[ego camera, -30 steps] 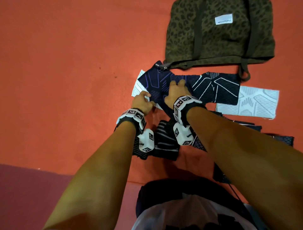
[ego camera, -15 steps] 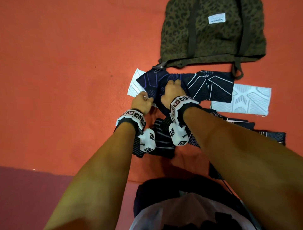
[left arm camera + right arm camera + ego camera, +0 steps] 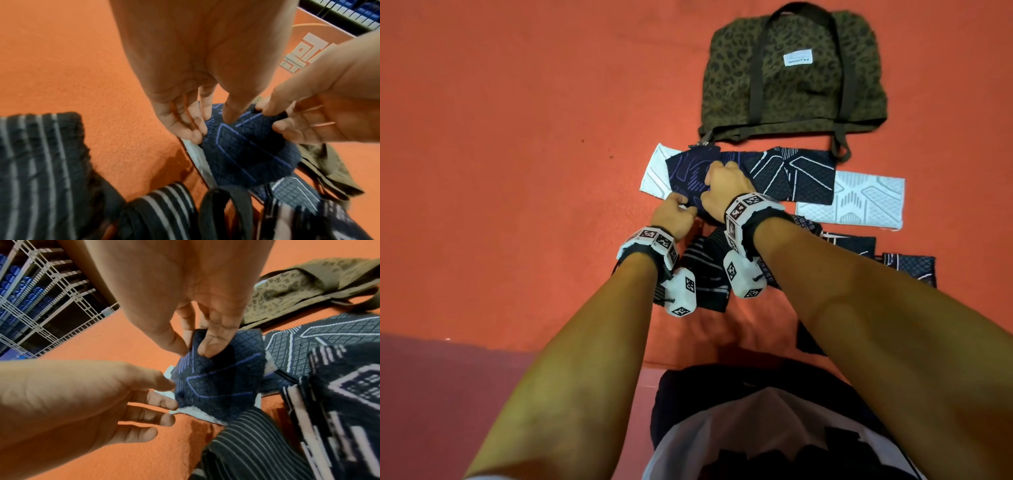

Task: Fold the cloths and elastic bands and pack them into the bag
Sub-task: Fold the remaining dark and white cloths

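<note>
A navy cloth with purple lines (image 3: 685,176) lies partly folded over a white cloth (image 3: 654,171), just in front of the leopard-print bag (image 3: 791,75). My left hand (image 3: 683,207) pinches the navy cloth's near left edge between thumb and fingers (image 3: 192,131). My right hand (image 3: 717,169) pinches a raised fold at the top of the same cloth (image 3: 218,382), thumb on one side and fingers (image 3: 207,347) on the other. The bag lies flat with its handles spread.
A black cloth with white lines (image 3: 798,174) and a white patterned cloth (image 3: 859,202) lie to the right. A black striped band (image 3: 705,274) sits under my wrists, with more dark cloths (image 3: 907,270) at the right. Orange felt (image 3: 517,171) covers the surface.
Both hands have kept their hold on the navy cloth, and the right hand has shifted slightly left over it. The head view has tilted, so the whole bag shows.
</note>
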`<action>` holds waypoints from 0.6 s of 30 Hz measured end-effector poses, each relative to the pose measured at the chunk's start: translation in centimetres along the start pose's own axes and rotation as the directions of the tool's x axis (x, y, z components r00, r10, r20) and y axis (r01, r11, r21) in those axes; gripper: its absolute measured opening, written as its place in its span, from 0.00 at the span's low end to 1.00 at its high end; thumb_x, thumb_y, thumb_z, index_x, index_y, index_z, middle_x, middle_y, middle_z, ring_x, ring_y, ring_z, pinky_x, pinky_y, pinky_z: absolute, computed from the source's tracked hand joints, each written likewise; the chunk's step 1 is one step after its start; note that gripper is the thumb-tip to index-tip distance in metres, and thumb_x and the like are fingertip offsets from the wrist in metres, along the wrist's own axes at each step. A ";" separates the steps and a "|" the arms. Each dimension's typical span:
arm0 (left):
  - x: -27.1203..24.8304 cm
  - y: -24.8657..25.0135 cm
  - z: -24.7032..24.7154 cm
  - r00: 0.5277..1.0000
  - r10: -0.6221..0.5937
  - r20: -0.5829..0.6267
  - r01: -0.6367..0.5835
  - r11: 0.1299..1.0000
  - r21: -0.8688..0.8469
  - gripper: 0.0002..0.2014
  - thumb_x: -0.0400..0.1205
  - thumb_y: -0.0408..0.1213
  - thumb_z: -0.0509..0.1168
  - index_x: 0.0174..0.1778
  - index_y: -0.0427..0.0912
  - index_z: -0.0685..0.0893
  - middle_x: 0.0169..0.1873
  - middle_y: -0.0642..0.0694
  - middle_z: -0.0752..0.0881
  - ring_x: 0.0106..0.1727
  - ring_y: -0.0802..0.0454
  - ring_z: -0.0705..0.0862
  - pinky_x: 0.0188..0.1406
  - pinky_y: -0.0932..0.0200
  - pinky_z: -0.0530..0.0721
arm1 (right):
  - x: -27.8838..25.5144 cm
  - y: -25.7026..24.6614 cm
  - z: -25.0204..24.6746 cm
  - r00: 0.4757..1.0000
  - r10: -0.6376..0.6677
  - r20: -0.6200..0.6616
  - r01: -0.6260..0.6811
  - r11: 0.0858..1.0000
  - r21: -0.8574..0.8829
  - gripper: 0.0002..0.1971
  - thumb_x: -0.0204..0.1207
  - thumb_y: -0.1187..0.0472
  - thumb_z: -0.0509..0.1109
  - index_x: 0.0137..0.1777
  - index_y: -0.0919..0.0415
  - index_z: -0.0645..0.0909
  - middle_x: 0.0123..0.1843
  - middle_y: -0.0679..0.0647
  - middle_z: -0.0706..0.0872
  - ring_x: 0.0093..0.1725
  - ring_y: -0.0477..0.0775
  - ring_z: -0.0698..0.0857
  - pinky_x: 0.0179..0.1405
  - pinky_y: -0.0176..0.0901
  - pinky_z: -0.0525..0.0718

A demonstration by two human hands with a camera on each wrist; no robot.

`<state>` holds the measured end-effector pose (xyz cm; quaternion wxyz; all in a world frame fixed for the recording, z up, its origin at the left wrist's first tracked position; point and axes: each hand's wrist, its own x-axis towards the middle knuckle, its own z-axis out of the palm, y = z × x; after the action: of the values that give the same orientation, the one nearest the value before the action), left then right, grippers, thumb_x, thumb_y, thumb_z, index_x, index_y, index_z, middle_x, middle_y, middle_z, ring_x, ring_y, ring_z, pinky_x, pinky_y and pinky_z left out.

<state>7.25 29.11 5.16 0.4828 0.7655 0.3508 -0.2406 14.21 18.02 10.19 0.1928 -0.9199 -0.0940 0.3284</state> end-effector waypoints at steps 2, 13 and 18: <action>-0.7 -0.3 0.6 1.000 -0.004 -0.015 0.005 1.000 0.029 0.12 0.84 0.38 0.64 0.62 0.41 0.75 0.41 0.47 0.83 0.41 0.46 0.82 0.46 0.53 0.80 | -0.9 0.3 -0.4 0.999 -0.038 -0.020 0.038 0.999 0.002 0.18 0.77 0.64 0.65 0.66 0.62 0.74 0.66 0.62 0.74 0.58 0.68 0.82 0.58 0.58 0.83; -3.5 0.0 3.1 0.995 0.056 -0.079 -0.049 0.995 0.087 0.22 0.82 0.34 0.64 0.71 0.39 0.68 0.53 0.45 0.81 0.52 0.46 0.79 0.54 0.56 0.75 | -4.2 1.3 -5.6 0.993 -0.080 -0.091 0.073 0.994 -0.077 0.10 0.74 0.59 0.65 0.54 0.58 0.78 0.45 0.55 0.77 0.43 0.62 0.78 0.39 0.46 0.74; -3.3 1.1 3.2 0.994 -0.065 -0.085 0.041 0.966 -0.254 0.24 0.77 0.28 0.59 0.70 0.40 0.67 0.41 0.46 0.80 0.40 0.47 0.81 0.48 0.48 0.83 | -4.9 2.8 -4.6 0.994 -0.104 -0.041 0.103 0.994 -0.044 0.11 0.76 0.61 0.64 0.58 0.60 0.77 0.50 0.56 0.82 0.45 0.62 0.81 0.38 0.46 0.76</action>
<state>5.92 24.84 6.81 0.5528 0.6986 0.4209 -0.1709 13.53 12.60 15.10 0.1923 -0.9245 -0.1443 0.2960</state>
